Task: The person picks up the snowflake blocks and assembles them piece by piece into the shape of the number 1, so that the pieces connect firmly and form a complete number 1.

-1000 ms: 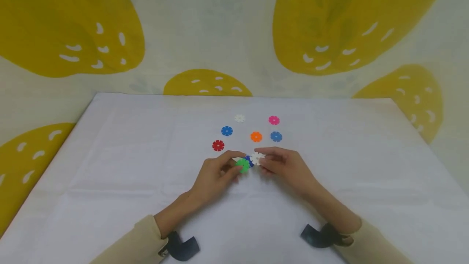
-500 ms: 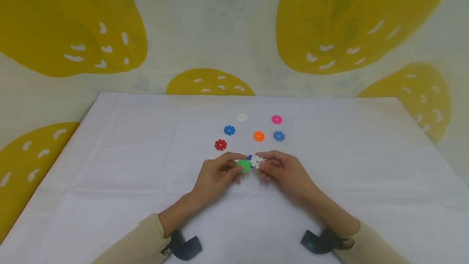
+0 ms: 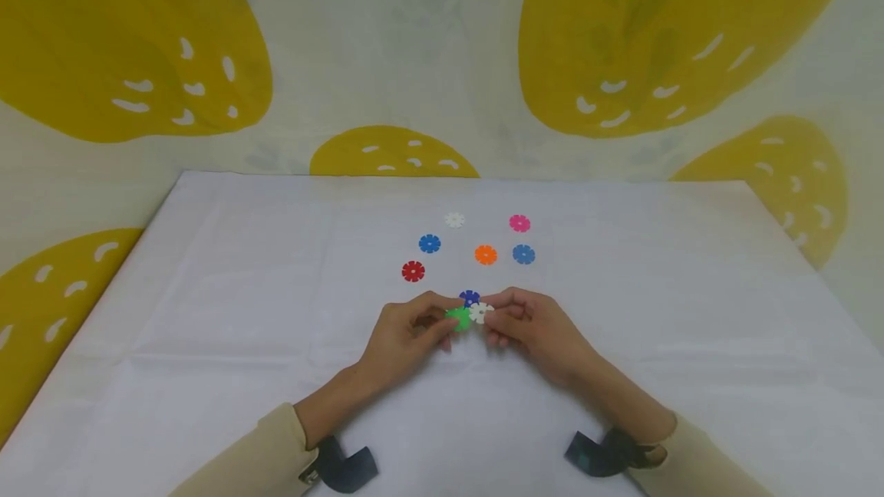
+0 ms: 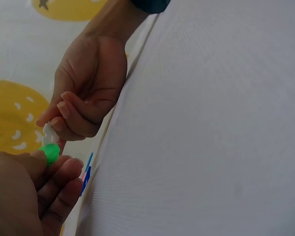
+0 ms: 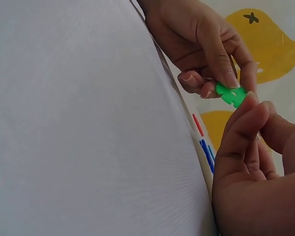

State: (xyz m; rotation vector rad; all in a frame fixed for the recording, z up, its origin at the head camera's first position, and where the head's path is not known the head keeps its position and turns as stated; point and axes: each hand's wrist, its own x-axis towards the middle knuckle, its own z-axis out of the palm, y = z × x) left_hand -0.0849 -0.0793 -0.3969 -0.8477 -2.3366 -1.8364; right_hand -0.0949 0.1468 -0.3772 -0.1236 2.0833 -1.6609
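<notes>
In the lower centre of the head view, the left hand (image 3: 407, 332) pinches a green disc (image 3: 456, 320) between thumb and forefinger, and the right hand (image 3: 542, 332) pinches a white disc (image 3: 480, 314) the same way. Gripping only the outer edges seems meant to leave the facing rims free to meet; they touch or overlap, though whether the notches interlock I cannot tell. Both hands are raised off the table (image 3: 228, 267), probably for room to turn the pieces. The navy disc (image 3: 470, 296) shows just beyond the fingertips. Red (image 3: 407, 272), blue (image 3: 423, 243), orange (image 3: 479, 255), light blue (image 3: 517, 255), pink (image 3: 514, 223) and far white (image 3: 449, 220) discs lie flat and spaced out around the centre, which likely makes each easy to lift.

The green disc is bright, thin and round, with a notched rim; the held white one looks alike in shape, its surface plain.
</notes>
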